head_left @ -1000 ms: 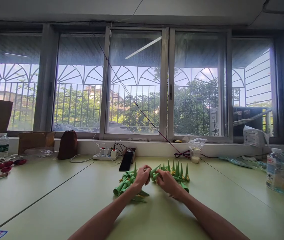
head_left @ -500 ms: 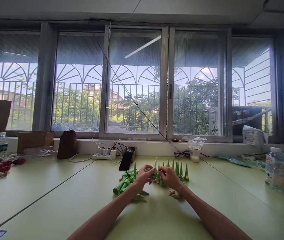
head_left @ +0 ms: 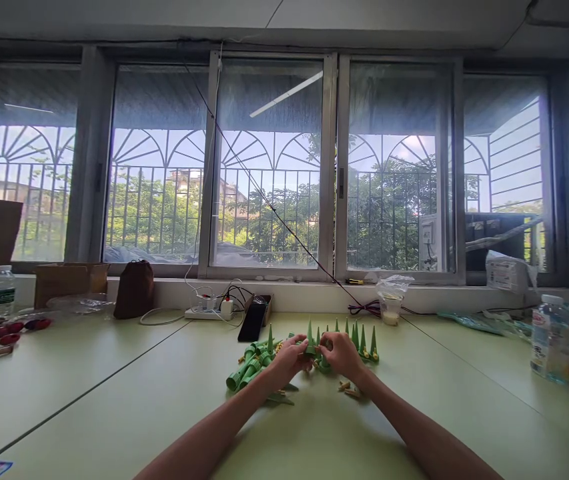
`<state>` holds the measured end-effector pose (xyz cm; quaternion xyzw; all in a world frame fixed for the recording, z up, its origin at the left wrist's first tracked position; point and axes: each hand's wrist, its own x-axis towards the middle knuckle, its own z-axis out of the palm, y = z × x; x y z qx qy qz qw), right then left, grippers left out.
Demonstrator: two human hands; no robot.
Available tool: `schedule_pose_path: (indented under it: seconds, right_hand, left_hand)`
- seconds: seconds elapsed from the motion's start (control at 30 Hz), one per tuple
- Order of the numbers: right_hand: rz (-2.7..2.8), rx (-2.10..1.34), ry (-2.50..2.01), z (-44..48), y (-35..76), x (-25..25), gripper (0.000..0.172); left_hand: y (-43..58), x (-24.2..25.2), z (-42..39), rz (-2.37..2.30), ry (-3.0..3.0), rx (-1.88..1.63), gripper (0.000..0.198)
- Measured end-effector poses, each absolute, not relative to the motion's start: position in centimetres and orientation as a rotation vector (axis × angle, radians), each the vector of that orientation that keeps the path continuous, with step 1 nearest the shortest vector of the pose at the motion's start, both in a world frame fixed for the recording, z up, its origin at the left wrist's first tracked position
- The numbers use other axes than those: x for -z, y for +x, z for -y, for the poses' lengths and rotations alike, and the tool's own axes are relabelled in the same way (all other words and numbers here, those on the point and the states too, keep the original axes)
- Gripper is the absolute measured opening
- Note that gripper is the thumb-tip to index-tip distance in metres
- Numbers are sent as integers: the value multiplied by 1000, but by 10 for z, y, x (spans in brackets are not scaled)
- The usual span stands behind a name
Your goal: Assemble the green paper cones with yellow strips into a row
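Observation:
A green plastic spike (head_left: 309, 339) points upward in my left hand (head_left: 289, 358), whose fingers close around its wider base. My right hand (head_left: 339, 353) is pinched against the right side of that base; what sits between its fingertips is too small to make out. Beyond and right of my right hand stand several green spikes (head_left: 363, 341) with small yellow parts at their bases. Left of my left hand lies a heap of green tubular pieces (head_left: 247, 372) mixed with yellow bits. Small tan pegs (head_left: 349, 389) rest on the table under my right wrist.
A black phone (head_left: 253, 321) leans near a power strip (head_left: 207, 312) at the back. A brown pouch (head_left: 135, 289) and a plastic cup in a bag (head_left: 391, 303) stand by the sill. Water bottles (head_left: 551, 339) are at both sides of the table (head_left: 114, 413).
The spike in my left hand has turned from lying tilted and mostly hidden to upright. My right fingers have closed in on its base.

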<state>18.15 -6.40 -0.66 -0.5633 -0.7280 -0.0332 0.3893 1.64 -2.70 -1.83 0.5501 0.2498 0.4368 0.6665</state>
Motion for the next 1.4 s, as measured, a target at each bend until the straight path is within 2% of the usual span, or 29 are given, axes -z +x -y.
schedule_pose_path:
  seconds: [0.3,0.5,0.63,0.77,0.93,1.03,1.4]
  right_hand:
    - [1864,82,-1407,64,178,9,13]
    - [2025,13,-1268,60,181,10,28]
    - [2148,-164,-1216,60,186,9,27]
    - [2211,-379,-1192,62,190,9,29]
    - [2315,-715,-1218,68,202,-4,11]
    - [2445,-876,-1330,74,212,-17,20]
    - [2596,-591,-1650,85,214,-41,30]
  left_hand:
    - [15,18,28,-495,1252,-935,29]
    - [15,16,29,-495,1205,-964,24]
    - [16,18,28,-518,1218,-963,25]
    - [17,17,29,-560,1199,-983,19]
    - [16,14,36,-567,1186,-973,15]
    - [16,12,38,-575,1186,-966,18]
    - [15,9,40,-566,1177,-974,21]
